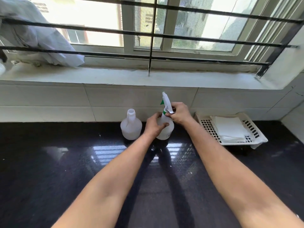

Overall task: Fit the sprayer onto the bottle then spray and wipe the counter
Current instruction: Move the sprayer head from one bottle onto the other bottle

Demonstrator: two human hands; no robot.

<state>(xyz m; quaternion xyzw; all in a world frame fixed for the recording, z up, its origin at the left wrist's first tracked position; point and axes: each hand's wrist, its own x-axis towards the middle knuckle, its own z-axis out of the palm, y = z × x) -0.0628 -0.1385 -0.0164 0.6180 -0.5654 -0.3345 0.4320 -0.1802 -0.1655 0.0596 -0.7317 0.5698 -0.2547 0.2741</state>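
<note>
Bottle (165, 130) upright at 12 o'clock, far side of worktop (57, 162), close to tiled wall. Sprayer (167, 102) sits on its neck, nozzle tilted up. Left hand (153, 126) curled round bottle body; right hand (179, 115) pinching green collar under trigger — screwing it on, by look of it. Thin plastic, probably light, walls likely to give if squeezed — hold at shoulder, turn collar only. Uncapped second bottle (131, 127) at its 9 o'clock; tray (206, 125) with white cloth (230, 127) at 3 o'clock.

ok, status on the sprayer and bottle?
Left hand grips the bottle body. Right hand pinches the sprayer at its collar, upright on the neck. Second bottle, uncapped, close on the left; nothing blocking.
</note>
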